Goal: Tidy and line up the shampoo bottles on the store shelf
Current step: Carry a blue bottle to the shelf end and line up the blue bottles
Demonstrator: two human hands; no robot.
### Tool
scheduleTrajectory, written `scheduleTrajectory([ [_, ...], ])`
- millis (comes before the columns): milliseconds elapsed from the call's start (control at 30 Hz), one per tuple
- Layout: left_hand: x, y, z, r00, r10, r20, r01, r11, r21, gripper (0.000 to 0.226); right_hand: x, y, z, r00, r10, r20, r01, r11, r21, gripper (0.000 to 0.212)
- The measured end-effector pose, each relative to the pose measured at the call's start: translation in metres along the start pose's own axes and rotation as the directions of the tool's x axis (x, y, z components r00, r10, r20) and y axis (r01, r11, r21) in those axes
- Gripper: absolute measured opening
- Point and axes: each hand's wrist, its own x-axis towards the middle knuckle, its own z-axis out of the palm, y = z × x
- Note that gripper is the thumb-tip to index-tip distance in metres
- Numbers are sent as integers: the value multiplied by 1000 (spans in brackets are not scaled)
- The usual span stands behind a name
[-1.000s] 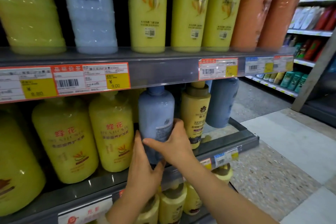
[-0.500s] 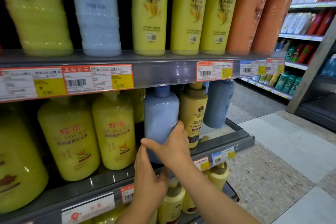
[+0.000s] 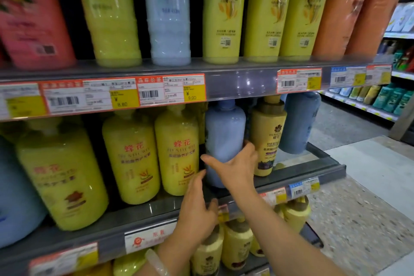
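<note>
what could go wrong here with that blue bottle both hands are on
The pale blue plastic bottle stands close between the yellow pump bottle and the yellow round-shouldered bottle; turning it may knock either one over. The right hand spans its front and the left hand only touches its base, so it could tip forward off the grey shelf edge.

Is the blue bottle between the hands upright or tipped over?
Upright: the blue bottle stands on its base on the shelf, cap up, the right hand at its front.

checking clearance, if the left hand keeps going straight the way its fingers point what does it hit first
Most likely the blue bottle: the left hand points up and into the shelf toward its lower left side. The yellow bottle stands close beside that line; depth is unclear.
</note>
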Motion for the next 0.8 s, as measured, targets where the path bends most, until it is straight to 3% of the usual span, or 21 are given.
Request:
scheduleTrajectory([
  [100,1,-2,-1,1000,-5,7,6,1000,-11,70,7,3,2,999,-30,-21,31,999,18,94],
  [233,-1,-3,0,1000,-12,-5,12,999,-32,71,15,22,-18,963,-135,234,126,991,55,94],
  [300,-2,-3,1,1000,-5,-4,5,1000,-19,71,14,26,-20,947,-158,281,166,986,-4,105],
  [400,-2,-2,1,1000,-1,9,1,1000,4,71,10,11,-2,985,-121,120,130,989,-69,117],
  [467,-2,-2,0,1000,2,4,-2,1000,3,71,11,-2,10,1000,-25,-3,25,999,-38,113],
  [533,-2,-3,0,1000,4,2,-4,1000,-8,71,15,-3,12,999,-8,-37,6,999,-31,105],
  [667,-3,-3,1,1000,-7,-2,7,1000,-25,73,25,8,-10,984,-105,145,107,994,-7,92],
  [800,-3,-1,1,1000,-14,-1,14,999,-33,74,32,13,-35,910,-74,408,53,997,62,92],
])
